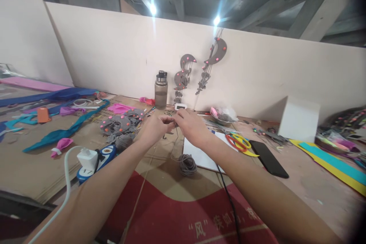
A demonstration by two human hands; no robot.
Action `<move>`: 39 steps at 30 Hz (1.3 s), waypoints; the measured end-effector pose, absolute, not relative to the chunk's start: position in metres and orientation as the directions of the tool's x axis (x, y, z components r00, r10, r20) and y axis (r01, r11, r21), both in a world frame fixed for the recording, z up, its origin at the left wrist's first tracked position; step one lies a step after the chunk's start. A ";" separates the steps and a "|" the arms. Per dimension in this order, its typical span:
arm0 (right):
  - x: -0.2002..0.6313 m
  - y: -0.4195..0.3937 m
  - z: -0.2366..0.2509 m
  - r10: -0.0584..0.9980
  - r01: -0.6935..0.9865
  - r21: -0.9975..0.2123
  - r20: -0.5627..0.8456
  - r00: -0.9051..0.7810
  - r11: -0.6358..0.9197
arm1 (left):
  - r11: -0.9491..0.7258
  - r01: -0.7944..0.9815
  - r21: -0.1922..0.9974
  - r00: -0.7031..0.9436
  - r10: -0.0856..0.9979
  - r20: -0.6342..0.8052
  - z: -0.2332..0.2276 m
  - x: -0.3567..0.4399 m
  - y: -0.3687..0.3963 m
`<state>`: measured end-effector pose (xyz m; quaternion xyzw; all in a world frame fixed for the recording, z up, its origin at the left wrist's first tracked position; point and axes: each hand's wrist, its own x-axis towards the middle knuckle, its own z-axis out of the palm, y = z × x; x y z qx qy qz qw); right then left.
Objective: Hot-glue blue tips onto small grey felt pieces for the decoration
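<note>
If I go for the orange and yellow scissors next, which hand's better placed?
Probably your right hand: it's nearer the scissors, which lie on the outer side of your right forearm. Your left hand would likely have to cross that arm.

A person's bare left hand (154, 129) and bare right hand (190, 126), seen from the wearer's own head-mounted camera. The left forearm (111, 179) and the right forearm (251, 183) are likewise uncovered, smooth in outline, broad toward the lower edge of the view and tapering evenly to slim wrists. The backs of both hands are gently rounded, leading to slender fingers whose tips are partly hidden. Fingernails are too small to make out in detail; the upper arms lie outside the view.
</note>
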<state>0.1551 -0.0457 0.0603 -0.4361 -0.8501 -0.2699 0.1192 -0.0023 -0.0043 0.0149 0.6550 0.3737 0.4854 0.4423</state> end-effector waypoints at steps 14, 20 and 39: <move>0.159 -0.032 0.049 0.613 0.754 0.419 0.441 -0.656 0.505 | -0.313 0.070 0.947 0.283 0.917 0.282 0.016 -0.002 -0.003; 0.157 -0.029 0.045 0.569 0.785 0.414 0.541 -0.620 0.461 | -0.311 0.018 0.950 0.262 0.919 0.296 0.018 -0.002 -0.004; 0.140 -0.049 0.063 0.405 0.595 -0.146 0.853 -0.329 0.790 | -0.222 -0.071 0.972 0.249 0.940 0.233 0.022 0.001 -0.004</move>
